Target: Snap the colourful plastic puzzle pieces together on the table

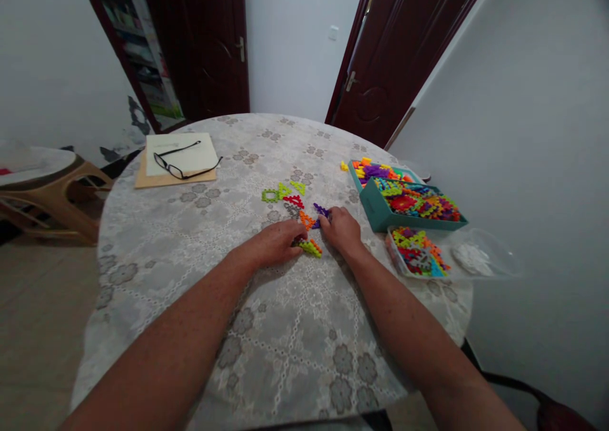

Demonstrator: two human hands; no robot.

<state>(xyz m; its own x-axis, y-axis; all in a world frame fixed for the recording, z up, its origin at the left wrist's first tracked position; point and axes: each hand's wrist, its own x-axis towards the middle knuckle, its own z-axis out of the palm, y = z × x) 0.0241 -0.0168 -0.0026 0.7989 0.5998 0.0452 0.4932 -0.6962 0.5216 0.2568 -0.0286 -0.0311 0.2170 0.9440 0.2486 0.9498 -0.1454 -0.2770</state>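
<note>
Your right hand (342,229) pinches and partly covers a purple toothed piece (320,209) beside an orange triangle (306,221). Your left hand (276,243) hides one end of a lime-green piece (312,249); whether it grips, I cannot tell.

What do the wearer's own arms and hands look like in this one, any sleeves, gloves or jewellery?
Both the left forearm and right forearm are bare, with no sleeve in view. The left hand and right hand are ungloved. No watch or bracelet shows at either wrist; rings can't be made out.
</note>
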